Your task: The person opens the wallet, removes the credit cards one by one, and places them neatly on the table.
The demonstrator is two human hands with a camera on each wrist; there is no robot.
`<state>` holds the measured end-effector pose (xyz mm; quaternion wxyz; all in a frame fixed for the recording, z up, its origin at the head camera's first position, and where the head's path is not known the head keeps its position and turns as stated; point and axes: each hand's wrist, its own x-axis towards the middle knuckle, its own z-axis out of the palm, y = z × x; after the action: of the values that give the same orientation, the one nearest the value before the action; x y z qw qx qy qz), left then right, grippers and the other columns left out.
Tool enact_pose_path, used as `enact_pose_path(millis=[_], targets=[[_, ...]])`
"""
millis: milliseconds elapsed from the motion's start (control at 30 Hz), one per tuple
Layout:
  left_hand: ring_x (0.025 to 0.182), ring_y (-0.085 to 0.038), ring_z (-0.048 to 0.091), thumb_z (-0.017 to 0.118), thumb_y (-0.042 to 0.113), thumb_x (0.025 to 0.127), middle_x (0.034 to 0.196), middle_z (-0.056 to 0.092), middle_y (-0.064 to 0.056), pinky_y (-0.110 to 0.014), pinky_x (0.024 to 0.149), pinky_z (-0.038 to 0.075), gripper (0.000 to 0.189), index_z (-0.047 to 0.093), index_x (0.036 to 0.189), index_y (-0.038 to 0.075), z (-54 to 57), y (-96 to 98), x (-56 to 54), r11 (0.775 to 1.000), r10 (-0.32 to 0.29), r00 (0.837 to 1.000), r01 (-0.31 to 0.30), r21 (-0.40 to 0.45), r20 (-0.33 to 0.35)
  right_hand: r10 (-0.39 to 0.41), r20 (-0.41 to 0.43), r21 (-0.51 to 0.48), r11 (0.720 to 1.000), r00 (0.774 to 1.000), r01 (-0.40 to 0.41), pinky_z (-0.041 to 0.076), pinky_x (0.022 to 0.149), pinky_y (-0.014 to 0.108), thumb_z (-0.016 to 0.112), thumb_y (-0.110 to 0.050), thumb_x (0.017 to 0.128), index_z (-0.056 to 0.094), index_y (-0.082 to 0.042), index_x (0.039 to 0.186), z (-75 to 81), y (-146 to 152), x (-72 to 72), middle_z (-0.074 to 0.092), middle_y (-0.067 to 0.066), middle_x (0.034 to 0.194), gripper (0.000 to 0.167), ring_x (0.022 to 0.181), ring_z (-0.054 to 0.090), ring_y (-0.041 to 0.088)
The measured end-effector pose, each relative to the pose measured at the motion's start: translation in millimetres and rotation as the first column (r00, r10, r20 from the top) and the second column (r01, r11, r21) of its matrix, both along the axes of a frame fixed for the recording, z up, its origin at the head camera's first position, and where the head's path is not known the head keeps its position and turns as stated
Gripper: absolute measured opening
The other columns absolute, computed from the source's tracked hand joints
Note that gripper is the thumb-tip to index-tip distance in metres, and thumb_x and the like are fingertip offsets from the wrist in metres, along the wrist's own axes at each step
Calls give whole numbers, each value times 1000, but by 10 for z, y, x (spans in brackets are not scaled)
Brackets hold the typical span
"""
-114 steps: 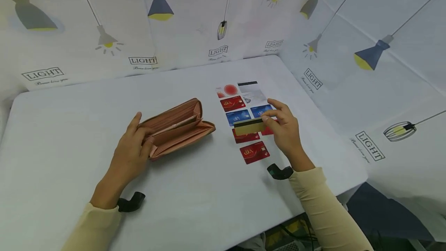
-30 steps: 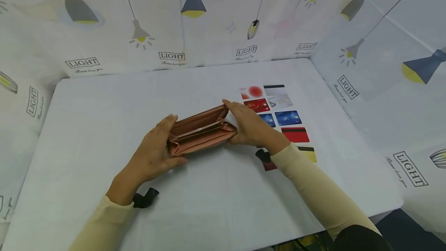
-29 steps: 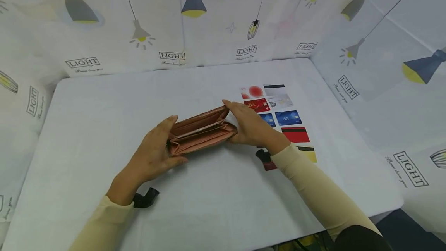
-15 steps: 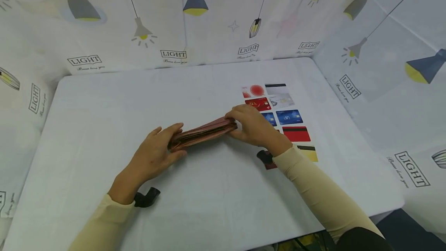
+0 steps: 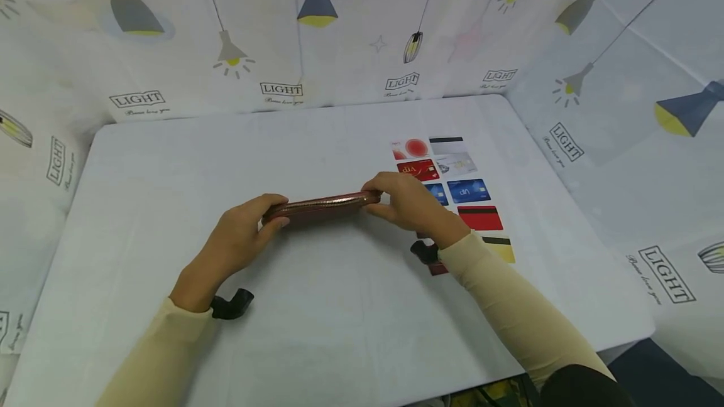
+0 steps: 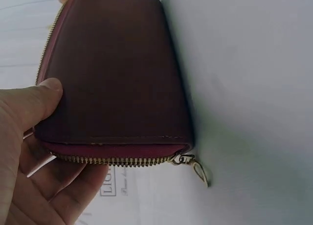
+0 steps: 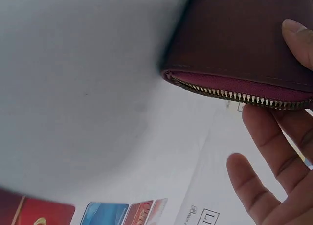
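A long zip-around wallet (image 5: 322, 205) in dark reddish brown stands on its long edge in the head view, its mouth pressed together and toothed edge upward. My left hand (image 5: 240, 228) pinches its left end, thumb in front and fingers behind. My right hand (image 5: 413, 206) grips the right end, thumb on the near face. In the left wrist view, a gold zip pull (image 6: 199, 173) hangs at the wallet's lower corner. The right wrist view shows brass teeth (image 7: 234, 95) along a pink inner strip. The wallet's inside is hidden.
Right of the wallet lie several bank-type cards in two columns, among them a blue card (image 5: 468, 191), a red striped card (image 5: 479, 218) and a yellow card (image 5: 502, 250). My right forearm covers some of them. A lamp-patterned cloth (image 5: 339, 49) hangs behind the white table (image 5: 317, 344).
Earlier my right hand held the gold-yellow card over the others; it now lies on the table. My right hand has since taken the wallet's right end, and its gaping mouth has been pressed together.
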<state>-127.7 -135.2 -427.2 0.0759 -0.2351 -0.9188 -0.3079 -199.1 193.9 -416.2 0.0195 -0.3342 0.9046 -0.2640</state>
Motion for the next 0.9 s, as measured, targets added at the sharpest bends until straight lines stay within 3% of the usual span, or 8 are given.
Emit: enact_pose_path(millis=[167,400,667,900], targets=[[100,-27,65,68,17,103,125,69,-14,-45,86,52,36,61,135,2,28,-49,-200,999,44,996,-46,29,74,-53,132,-49,997,990,60,56,84,37,83,-27,92,75,-11,120,-2,-73,-147,73,-2,102,32,96,63,17],[123,-34,59,62,17,106,139,59,-16,-53,102,49,43,52,145,3,-17,-48,-468,993,110,977,-118,29,181,-170,273,-86,976,947,200,57,83,35,75,-35,98,66,-14,138,-156,-169,-341,72,0,116,46,101,64,20],[140,-36,48,57,17,108,150,51,-18,-56,113,39,44,48,150,6,-226,-85,-726,986,159,955,-168,14,252,-248,303,4,966,920,259,56,94,40,67,-34,103,51,-12,153,-280,-333,-491,64,8,134,57,112,61,25],[140,-37,49,51,19,111,147,54,-20,-56,114,39,40,51,148,6,-455,-38,-822,976,206,924,-219,6,321,-289,357,69,957,888,283,54,102,43,65,-34,104,48,-12,156,-376,-377,-533,60,10,143,58,123,59,27]])
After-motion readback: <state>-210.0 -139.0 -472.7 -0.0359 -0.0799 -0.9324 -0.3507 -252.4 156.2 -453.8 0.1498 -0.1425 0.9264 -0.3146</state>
